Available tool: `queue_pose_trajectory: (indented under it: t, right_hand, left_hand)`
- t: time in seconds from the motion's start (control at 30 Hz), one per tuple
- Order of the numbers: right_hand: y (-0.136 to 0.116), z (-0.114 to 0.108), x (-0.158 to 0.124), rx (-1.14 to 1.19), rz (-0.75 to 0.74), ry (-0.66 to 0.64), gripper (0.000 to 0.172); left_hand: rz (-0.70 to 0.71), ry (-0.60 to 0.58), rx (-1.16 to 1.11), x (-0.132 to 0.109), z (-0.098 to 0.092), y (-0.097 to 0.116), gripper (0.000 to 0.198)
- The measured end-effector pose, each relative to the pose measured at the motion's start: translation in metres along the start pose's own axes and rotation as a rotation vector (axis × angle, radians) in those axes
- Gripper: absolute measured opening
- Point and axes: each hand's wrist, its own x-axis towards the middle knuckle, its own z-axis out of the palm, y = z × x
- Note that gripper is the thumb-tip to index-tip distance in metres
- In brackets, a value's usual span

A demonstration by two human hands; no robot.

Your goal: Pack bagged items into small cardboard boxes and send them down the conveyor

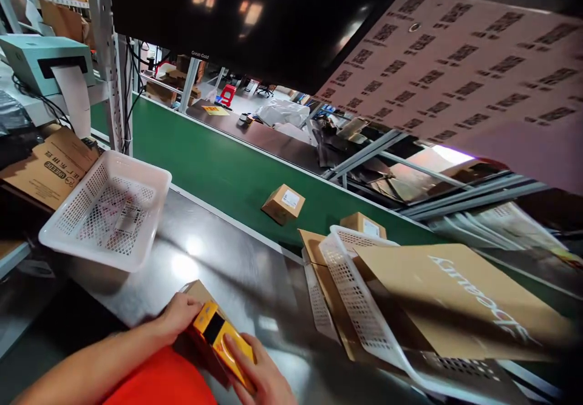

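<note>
My left hand (177, 316) rests on a small brown cardboard box (197, 289) on the shiny metal table (228, 265), fingers curled over its near side. My right hand (257, 374) grips a yellow handheld scanner (222, 339) and holds it against the box. An orange sleeve or garment (159, 381) shows at the bottom edge between my forearms.
A white perforated basket (109, 211) stands to the left, another (364, 308) lies tilted at right under flat brown cardboard (455, 296). Two small labelled boxes (283, 203) (363, 224) sit on the green conveyor belt (218, 162). A label printer (43, 59) is far left, a dark monitor (255, 16) above.
</note>
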Motion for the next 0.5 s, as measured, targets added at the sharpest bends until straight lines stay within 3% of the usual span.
queue_pose_trajectory:
  t: [0.1,0.2,0.37,0.5]
  right_hand:
    - [-0.014,-0.022,0.008,0.03,0.073,-0.153,0.072]
    - [-0.014,-0.032,0.006,0.013,0.124,-0.204,0.074]
    - [0.001,-0.015,0.002,-0.11,0.137,-0.152,0.075]
    - [-0.014,-0.009,0.023,-0.237,0.153,-0.151,0.063]
  left_hand:
    - [0.029,0.063,0.094,0.01,-0.006,0.008,0.033]
    - [0.02,0.112,0.136,0.022,-0.022,0.019,0.029]
    - [0.038,0.262,0.154,0.046,-0.065,0.03,0.03]
    - [0.095,0.337,0.161,0.058,-0.081,0.027,0.031]
